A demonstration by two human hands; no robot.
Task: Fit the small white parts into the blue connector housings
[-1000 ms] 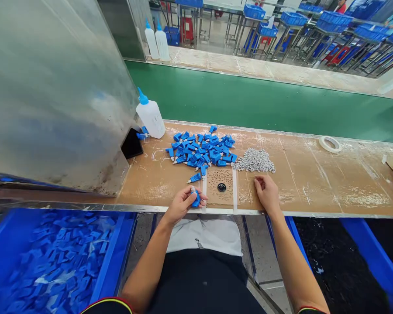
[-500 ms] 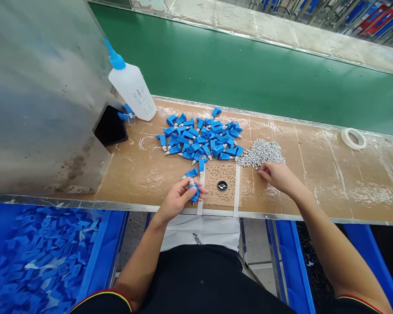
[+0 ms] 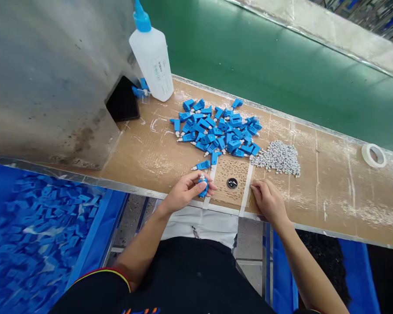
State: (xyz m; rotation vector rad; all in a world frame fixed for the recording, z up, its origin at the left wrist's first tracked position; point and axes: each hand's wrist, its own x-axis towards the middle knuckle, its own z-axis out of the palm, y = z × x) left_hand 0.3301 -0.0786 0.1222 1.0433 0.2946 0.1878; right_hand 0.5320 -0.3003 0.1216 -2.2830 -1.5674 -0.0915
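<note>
My left hand (image 3: 190, 190) is closed around a blue plastic part (image 3: 203, 186) with a whitish tip pointing up. To the right, the fingers of my right hand (image 3: 267, 198) are pinched together beside a strip of white tape; whatever sits between the fingertips is too small to make out. Between both hands lies a small round cap (image 3: 232, 183) with a shiny black inside, on a marked cardboard square (image 3: 223, 195). Beyond it spreads a heap of similar blue parts (image 3: 216, 131). A pile of small grey pieces (image 3: 280, 158) is just past my right hand.
A white squeeze bottle (image 3: 153, 65) with a blue nozzle and a black flat object (image 3: 122, 102) stand by the metal panel (image 3: 59, 78) at left. A tape roll (image 3: 374, 155) lies far right. A blue bin (image 3: 94, 235) of blue parts is below left.
My right hand has moved from the grey pile back toward the taped square, fingers still pinched. The left keeps hold of the blue part. The camera view has turned and shifted.
</note>
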